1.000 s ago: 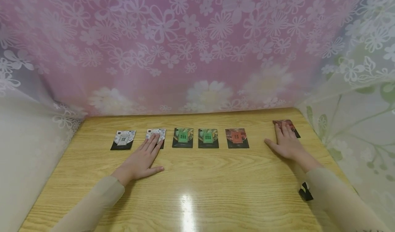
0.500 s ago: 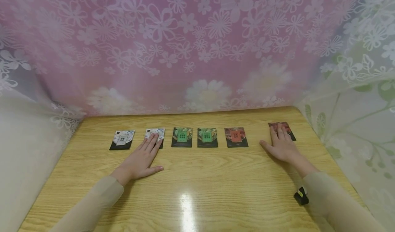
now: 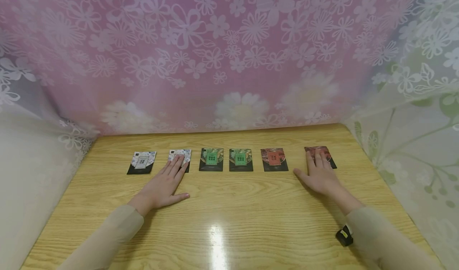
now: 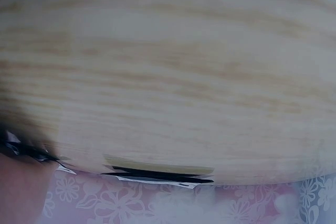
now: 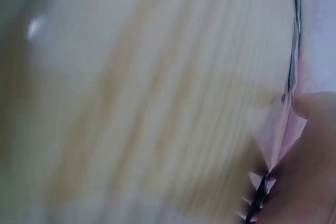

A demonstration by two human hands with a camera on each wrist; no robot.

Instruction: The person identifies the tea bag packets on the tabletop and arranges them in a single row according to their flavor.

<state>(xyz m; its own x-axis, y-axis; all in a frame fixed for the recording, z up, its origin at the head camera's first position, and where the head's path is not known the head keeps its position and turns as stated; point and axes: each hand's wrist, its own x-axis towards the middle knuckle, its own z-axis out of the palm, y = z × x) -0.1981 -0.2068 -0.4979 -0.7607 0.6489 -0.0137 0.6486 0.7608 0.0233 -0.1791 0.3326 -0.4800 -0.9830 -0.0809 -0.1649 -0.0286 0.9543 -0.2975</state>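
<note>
A row of flat packets lies across the far part of the table. My left hand (image 3: pixel 165 188) rests on a white and black packet (image 3: pixel 185 152), fingers straight and thumb spread out on the wood. Left of it lies another white and black packet (image 3: pixel 141 163). Two green packets, a left one (image 3: pixel 211 159) and a right one (image 3: pixel 241 160), occupy the middle, followed by a red and black packet (image 3: pixel 274 159). At the right end, straight fingers of my right hand (image 3: pixel 320 178) press on a second red packet (image 3: pixel 327 152), partly covering it.
The wooden table (image 3: pixel 229 206) ends at a pink floral curtain (image 3: pixel 222 62) behind the packets. Pale curtains hang along both sides. A small black object (image 3: pixel 344 235) is at my right wrist, beside the sleeve (image 3: pixel 373 226).
My right hand has slid the rightmost red packet left and slightly nearer, toward the other red packet. My left hand stays where it was on the white packet.
</note>
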